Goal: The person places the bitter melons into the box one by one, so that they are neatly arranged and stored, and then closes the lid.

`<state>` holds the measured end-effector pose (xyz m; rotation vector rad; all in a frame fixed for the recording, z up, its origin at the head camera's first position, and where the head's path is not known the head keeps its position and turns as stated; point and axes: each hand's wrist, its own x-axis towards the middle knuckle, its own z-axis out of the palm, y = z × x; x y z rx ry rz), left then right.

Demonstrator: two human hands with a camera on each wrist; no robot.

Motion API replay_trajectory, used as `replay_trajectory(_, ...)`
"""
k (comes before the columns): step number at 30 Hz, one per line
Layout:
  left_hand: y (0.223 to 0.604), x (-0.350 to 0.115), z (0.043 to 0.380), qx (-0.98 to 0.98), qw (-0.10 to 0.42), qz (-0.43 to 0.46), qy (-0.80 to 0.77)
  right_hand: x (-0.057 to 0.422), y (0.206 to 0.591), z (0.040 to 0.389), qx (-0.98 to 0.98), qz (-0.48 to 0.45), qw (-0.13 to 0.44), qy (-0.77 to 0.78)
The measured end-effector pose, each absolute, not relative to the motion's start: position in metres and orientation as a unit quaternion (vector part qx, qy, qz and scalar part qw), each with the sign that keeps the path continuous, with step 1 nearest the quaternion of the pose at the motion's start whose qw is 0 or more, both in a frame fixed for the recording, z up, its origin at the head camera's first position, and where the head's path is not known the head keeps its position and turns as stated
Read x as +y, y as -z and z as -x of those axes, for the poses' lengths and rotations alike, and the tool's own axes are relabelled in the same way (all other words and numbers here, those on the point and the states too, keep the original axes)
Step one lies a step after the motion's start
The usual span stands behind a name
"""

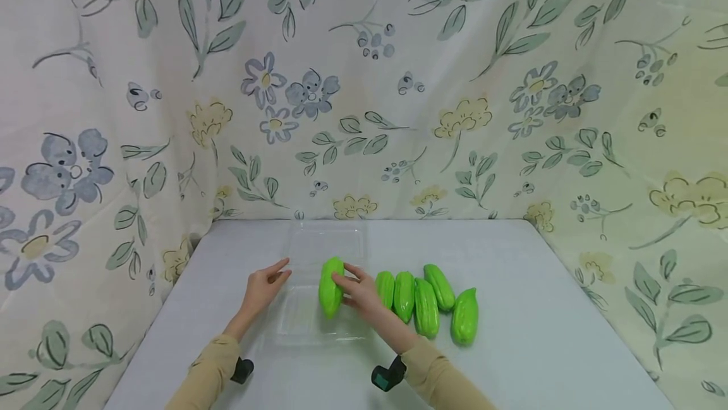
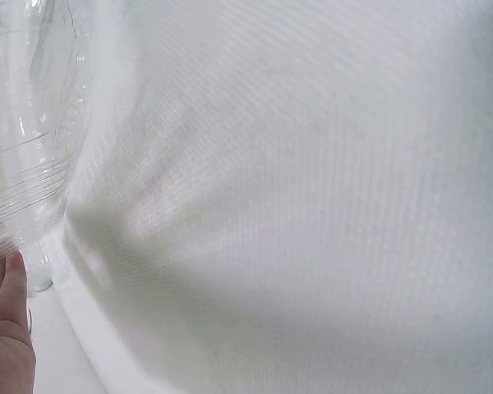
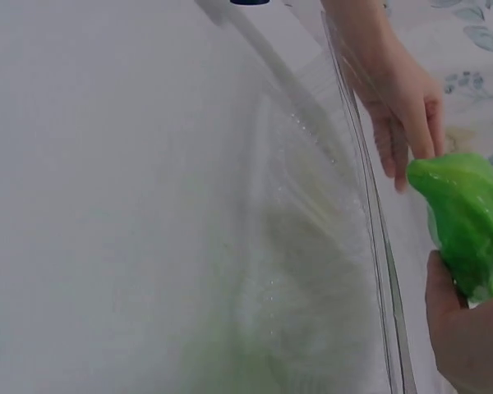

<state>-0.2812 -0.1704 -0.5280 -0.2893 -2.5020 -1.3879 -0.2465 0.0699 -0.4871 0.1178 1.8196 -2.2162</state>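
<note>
My right hand grips a bright green, ridged, gourd-like vegetable over an opened clear plastic clamshell box. Held roughly upright, the gourd has its pointed end downward in the head view. In the right wrist view, the thumb presses one side of the gourd. At the left side of the box is my left hand, thumb and fingers extended with a gap between them. Its fingertips appear right at the clear plastic in the left wrist view. Several similar green gourds lie right of the box.
The box's lid half lies folded back toward the far edge of the white table. A leaf-and-flower patterned curtain hangs behind the table and along its sides. Dark wrist devices sit beneath both forearms.
</note>
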Motion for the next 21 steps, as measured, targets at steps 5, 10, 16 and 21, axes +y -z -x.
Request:
replay_trajectory(5, 0.527, -0.170, 0.283, -0.864, 0.133, 0.099, 0.476, 0.058, 0.493, 0.248, 0.610, -0.052, 0.151, 0.776)
replay_trajectory(10, 0.530, -0.170, 0.283, -0.870, 0.142, 0.097, 0.463, 0.046, 0.499, 0.247, 0.611, -0.053, 0.162, 0.773)
replay_trajectory(16, 0.529, -0.170, 0.282, -0.872, 0.135, 0.087, 0.462, 0.033, 0.508, 0.246, 0.613, -0.061, 0.160, 0.771)
replay_trajectory(21, 0.528, -0.169, 0.281, -0.874, 0.129, 0.090, 0.459, 0.024, 0.518, 0.247, 0.617, -0.073, 0.147, 0.769)
